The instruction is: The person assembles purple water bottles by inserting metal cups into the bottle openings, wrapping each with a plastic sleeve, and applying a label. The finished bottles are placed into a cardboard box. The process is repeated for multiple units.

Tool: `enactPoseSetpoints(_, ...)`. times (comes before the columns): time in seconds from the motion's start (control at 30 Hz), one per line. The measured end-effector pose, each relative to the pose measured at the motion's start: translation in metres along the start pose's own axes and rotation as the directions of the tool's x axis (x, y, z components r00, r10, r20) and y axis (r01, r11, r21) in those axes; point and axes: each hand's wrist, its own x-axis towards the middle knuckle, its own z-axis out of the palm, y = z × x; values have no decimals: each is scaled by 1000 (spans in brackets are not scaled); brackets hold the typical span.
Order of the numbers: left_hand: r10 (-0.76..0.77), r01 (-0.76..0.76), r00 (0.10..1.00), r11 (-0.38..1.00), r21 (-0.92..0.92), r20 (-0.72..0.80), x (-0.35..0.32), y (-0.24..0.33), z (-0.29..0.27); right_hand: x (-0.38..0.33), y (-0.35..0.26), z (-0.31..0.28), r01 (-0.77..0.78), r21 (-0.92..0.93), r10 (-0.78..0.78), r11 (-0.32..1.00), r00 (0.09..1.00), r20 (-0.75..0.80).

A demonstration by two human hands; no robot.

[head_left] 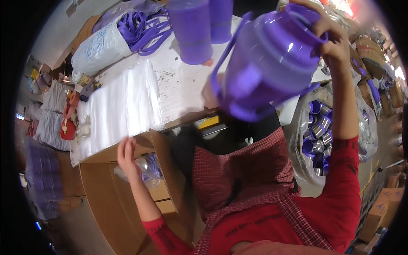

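My right hand (335, 41), raised at the upper right, grips the rim of a large purple insulated jug (267, 59). The jug hangs tilted over the table's front edge, its round mouth turned toward the upper right. A purple strap or handle runs down its left side. Over an open cardboard box (102, 187) at the lower left is my left hand (128, 159), holding nothing, its fingers stretched up. Inside that box, something purple and silver in clear plastic (148, 168) shows beside my left wrist. A stack of clear plastic bags (123, 102) lies just beyond that hand.
On the white table (170, 93) stand two purple cylinders (191, 32), near a white sack (102, 51) spilling purple straps (142, 32). A plastic-lined container of purple-and-silver cups (316, 131) sits at my right. Cardboard boxes (384, 206) are stacked at the lower right.
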Motion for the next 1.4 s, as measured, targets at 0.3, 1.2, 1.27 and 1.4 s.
enactPoseSetpoints(0.3,-32,325,436,938,-124,899,-21,84,275,-92,66,29,-263,401,417,878,832,-366)
enactPoseSetpoints(1.2,-257,203,962,902,380,94,23,-37,218,-301,262,-50,-795,-442,570,416,607,-554)
enactPoseSetpoints(1.27,-152,142,988,963,229,29,0,-31,206,-305,268,-55,-704,-331,490,628,689,-534)
enactPoseSetpoints(1.4,-124,123,992,991,-55,-21,-73,-24,167,-310,284,-67,-786,-258,615,561,605,-505)
